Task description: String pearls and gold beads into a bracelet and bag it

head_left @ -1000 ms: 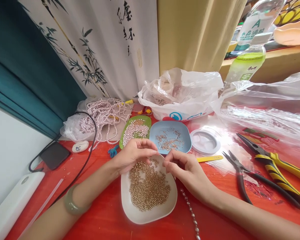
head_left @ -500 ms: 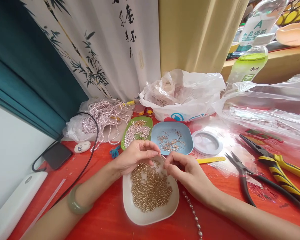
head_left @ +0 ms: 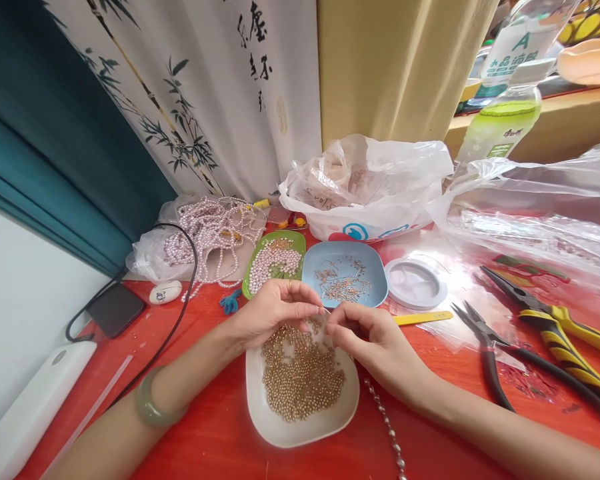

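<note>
— Starting nearest to you, what's there?

— Lying on the red table (head_left: 220,440) by my right forearm is a beaded chain (head_left: 387,427), running off the near edge. Just left of it sits the white dish (head_left: 300,430), heaped with small gold beads (head_left: 300,377)

— And your hands?

— Both hover over the far rim of that dish, fingertips almost meeting. My left hand (head_left: 273,313) is pinched shut, thumb against forefinger, on something too small to make out; it may be a thin pin, I can't tell. My right hand (head_left: 365,337) is curled too, its fingertips pinched together opposite the left ones, and what they hold is also too small to see. There's a green bangle (head_left: 147,407) on my left wrist

— What lies beyond them?

— Just past my hands is the blue dish (head_left: 345,273) of thin metal pins, with a green dish (head_left: 275,260) of pale pearls touching its left side. Right of the blue dish is a round clear lid (head_left: 416,283), and near that a yellow strip (head_left: 423,318). Further right lie the pliers (head_left: 545,320) with yellow-and-black handles, beside a slimmer black pair (head_left: 485,347)

— And at the far side?

— Strings of pearls (head_left: 213,230) heaped on a bag at far left, a phone (head_left: 115,310) with a black cable near them, and a white plastic bag (head_left: 365,190) behind the dishes, against the curtain (head_left: 220,87)
</note>
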Motion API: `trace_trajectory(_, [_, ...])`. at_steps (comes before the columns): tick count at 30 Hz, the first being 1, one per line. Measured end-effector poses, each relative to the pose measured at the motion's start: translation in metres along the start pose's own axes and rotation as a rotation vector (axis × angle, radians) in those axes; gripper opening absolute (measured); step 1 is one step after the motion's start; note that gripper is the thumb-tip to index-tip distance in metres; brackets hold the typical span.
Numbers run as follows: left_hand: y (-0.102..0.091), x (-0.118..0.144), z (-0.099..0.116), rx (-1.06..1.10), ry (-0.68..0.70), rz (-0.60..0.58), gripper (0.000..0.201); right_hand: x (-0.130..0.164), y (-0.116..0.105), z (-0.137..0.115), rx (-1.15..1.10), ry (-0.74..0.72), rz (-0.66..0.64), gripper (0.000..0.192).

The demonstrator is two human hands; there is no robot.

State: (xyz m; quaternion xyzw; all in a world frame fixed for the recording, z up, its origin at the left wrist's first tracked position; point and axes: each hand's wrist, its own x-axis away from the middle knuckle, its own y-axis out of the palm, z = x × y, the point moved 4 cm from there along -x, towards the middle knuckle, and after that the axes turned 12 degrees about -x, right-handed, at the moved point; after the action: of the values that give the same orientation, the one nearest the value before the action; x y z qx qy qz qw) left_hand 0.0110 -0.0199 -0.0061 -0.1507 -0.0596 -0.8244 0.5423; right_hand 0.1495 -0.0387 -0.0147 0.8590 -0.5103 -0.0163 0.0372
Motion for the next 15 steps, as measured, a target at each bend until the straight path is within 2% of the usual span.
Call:
trace_trajectory(4, [-0.002, 0.0, 0.004, -0.057, 0.035, 0.024, 0.017, -0.001, -0.001, 0.001, 0.032, -0.022, 0.007, 0.017])
trace_trajectory(7, [-0.014, -0.001, 0.011, -0.205, 0.08, 0.1, 0.017, -0.002, -0.001, 0.001, 0.063, -0.051, 0.014, 0.02])
trace_trajectory(12, [-0.056, 0.0, 0.024, -0.744, 0.177, 0.366, 0.013, -0.002, -0.002, -0.001, 0.099, -0.071, 0.049, 0.022])
trace_trajectory(15, [-0.07, -0.001, 0.023, -1.057, 0.183, 0.421, 0.012, -0.002, -0.002, -0.001, 0.116, -0.054, 0.06, 0.024])
